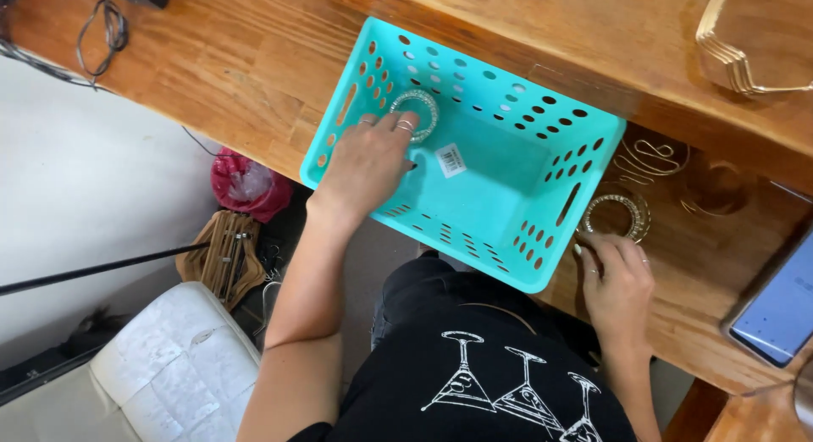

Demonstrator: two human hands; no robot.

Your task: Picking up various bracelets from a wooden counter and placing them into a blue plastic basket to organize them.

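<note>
Beaded silver ring (417, 113), a small glittering hoop, lies on the floor of the turquoise perforated basket (508, 188), close under the basket's wall at 10 o'clock, with the left hand (366, 164) reaching in over the near rim and its fingertips (406, 123) resting on the hoop's lower edge, fingers held loosely together and curled down onto it rather than pinching. Most of the basket floor toward 3 o'clock is open, bearing only a small white label (450, 160). The basket sits skewed on the wooden table (254, 61), its near corner at 6 o'clock overhanging the table edge above the person's lap. Just outside the basket's wall at 3 o'clock a second beaded ring (616, 217) lies flat on the wood; the right hand (618, 281) rests at its 7 o'clock side, fingers gently curled and together, tips touching or just beside its rim. Beyond, at 1 o'clock, lie gold wire hoops (652, 161), and a stack of gold-edged trays (745, 44) sits at the far corner. A phone (779, 306) lies near the table's right edge.
</note>
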